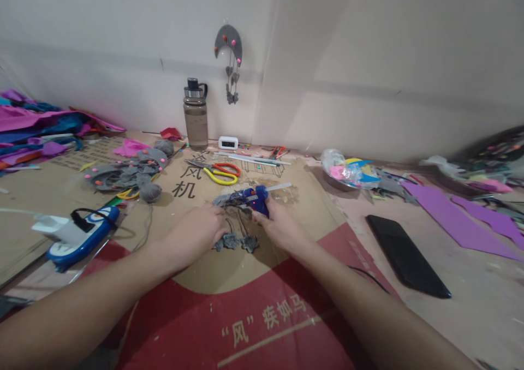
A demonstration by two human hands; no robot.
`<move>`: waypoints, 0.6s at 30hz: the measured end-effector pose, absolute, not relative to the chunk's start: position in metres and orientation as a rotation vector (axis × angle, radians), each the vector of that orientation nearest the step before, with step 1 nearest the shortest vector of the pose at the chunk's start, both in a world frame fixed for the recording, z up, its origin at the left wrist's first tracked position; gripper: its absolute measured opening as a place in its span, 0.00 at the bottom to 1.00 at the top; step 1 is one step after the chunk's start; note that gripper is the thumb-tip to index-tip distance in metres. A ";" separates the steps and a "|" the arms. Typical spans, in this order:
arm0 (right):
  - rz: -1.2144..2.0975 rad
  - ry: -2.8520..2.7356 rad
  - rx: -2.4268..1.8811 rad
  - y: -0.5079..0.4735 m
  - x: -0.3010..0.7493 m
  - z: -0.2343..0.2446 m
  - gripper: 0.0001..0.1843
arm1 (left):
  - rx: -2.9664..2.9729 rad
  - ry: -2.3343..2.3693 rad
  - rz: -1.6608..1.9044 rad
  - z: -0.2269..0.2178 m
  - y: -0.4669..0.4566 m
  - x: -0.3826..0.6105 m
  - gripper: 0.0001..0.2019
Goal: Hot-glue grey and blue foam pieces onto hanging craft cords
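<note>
My right hand [278, 222] grips a blue hot glue gun [256, 200], a clear glue stick [279, 186] poking out of its back end. The gun's nozzle points left, over grey felt. My left hand [200, 229] is closed on a grey felt piece [221, 200], most of it covered by the fingers and the gun. Below the gun, grey cords run down to small grey felt flowers [249, 243], which lie on the cardboard sheet [262, 315].
Scissors [221, 173] and a water bottle [196, 116] are beyond my hands. At left are a blue power strip [84, 239], a dotted grey felt crescent [102, 174] and grey yarn [150, 192]. A phone [407, 255], purple sheets [454, 217] and a scrap bowl [339, 181] are at right. A finished-looking moon ornament [229, 40] hangs on the wall.
</note>
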State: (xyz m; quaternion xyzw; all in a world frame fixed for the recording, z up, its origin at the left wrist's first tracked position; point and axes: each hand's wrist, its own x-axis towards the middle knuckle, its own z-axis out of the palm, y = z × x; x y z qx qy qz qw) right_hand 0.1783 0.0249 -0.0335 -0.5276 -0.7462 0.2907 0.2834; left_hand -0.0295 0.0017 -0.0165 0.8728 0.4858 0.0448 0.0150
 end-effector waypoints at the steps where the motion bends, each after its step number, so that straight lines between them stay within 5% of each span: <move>1: 0.773 -2.000 -1.426 0.025 0.177 -0.034 0.18 | 2.726 1.507 0.130 -0.016 0.001 -0.029 0.15; 18: 0.761 -1.971 -1.340 0.026 0.177 -0.034 0.17 | 2.747 1.436 0.174 -0.017 0.002 -0.032 0.14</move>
